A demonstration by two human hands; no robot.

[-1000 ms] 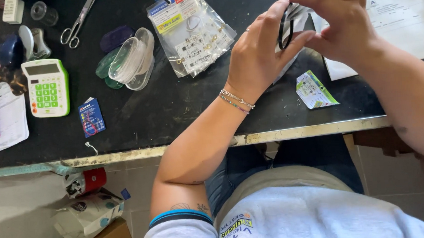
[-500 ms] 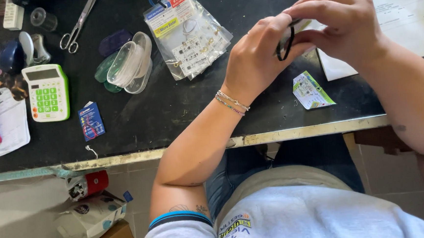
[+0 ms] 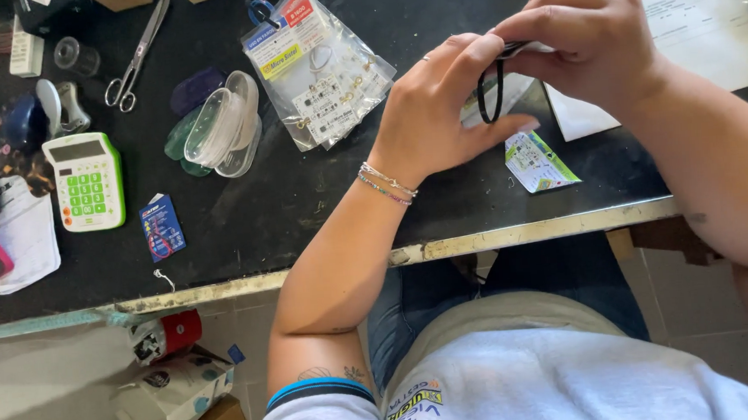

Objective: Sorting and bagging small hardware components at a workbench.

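Two hands, one black cord loop above the tabletop (image 3: 305, 214).
Left hand (image 3: 437, 115) and right hand (image 3: 593, 37) both pinch the black cord loop (image 3: 490, 90), fingers curled.

matt black worktop (image 3: 305, 214), glossy plastic packets (image 3: 322, 75), metal scissors (image 3: 135, 60)

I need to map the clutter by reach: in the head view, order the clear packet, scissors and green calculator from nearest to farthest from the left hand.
From the left hand:
1. Clear packet, just left of it, nearest.
2. Scissors, farther left, toward the table's far edge.
3. Green calculator, far left, farthest.
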